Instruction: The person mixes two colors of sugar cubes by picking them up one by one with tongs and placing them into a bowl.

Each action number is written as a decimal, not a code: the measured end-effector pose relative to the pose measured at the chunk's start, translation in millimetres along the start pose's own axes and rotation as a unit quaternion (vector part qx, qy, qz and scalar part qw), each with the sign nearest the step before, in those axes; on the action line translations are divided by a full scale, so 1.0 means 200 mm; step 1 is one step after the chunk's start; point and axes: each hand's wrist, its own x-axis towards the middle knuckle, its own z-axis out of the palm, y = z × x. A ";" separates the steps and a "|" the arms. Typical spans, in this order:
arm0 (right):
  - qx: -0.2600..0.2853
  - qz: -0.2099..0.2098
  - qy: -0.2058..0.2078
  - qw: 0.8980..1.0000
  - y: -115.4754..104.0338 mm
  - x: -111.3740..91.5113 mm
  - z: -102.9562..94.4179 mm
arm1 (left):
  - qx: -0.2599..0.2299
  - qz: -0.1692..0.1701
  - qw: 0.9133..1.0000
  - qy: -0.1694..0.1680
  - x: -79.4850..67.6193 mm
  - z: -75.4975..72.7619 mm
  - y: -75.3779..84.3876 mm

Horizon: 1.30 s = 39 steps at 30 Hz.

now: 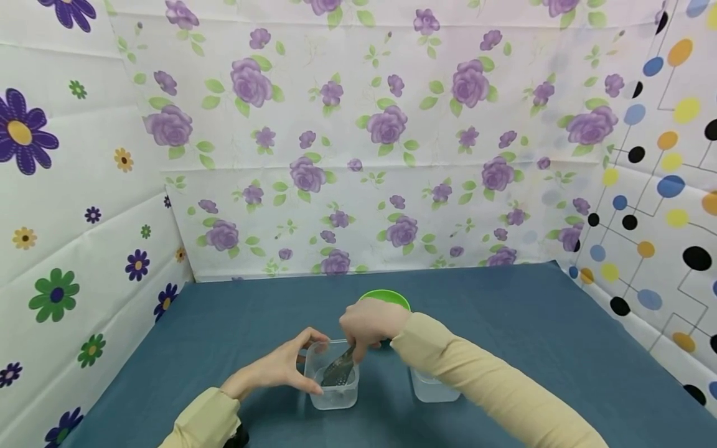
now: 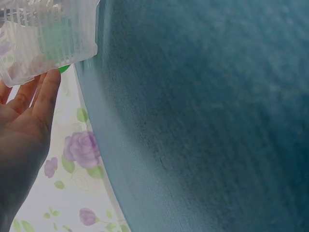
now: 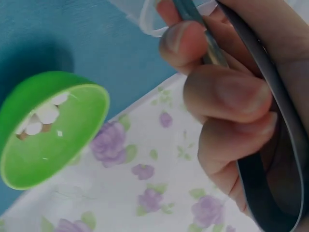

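My left hand holds a clear plastic container at its left side, thumb at the near corner and fingers at the far one. In the left wrist view its fingertips touch the container's ridged wall. My right hand grips metal tongs, their perforated end pointing down inside the container. In the right wrist view the fingers curl round the tongs' arms, and the bent end shows by the palm. Whether anything lies between the tips cannot be made out.
Beyond the right hand stands a green bowl; several small white roundish pieces lie in it. Another clear container sits to the right, partly under the right forearm. Blue cloth covers the table, with patterned sheets around it.
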 end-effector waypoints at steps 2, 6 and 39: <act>0.020 -0.010 0.007 1.000 0.03 -0.01 0.01 | -0.002 0.001 1.000 -0.001 0.00 0.00 0.00; 0.065 -0.034 0.032 0.997 0.08 -0.04 0.03 | -0.004 0.001 1.000 -0.001 0.00 0.00 0.00; 0.310 -0.017 0.127 0.942 0.50 -0.31 0.10 | -0.003 0.002 1.000 0.001 0.00 0.00 0.00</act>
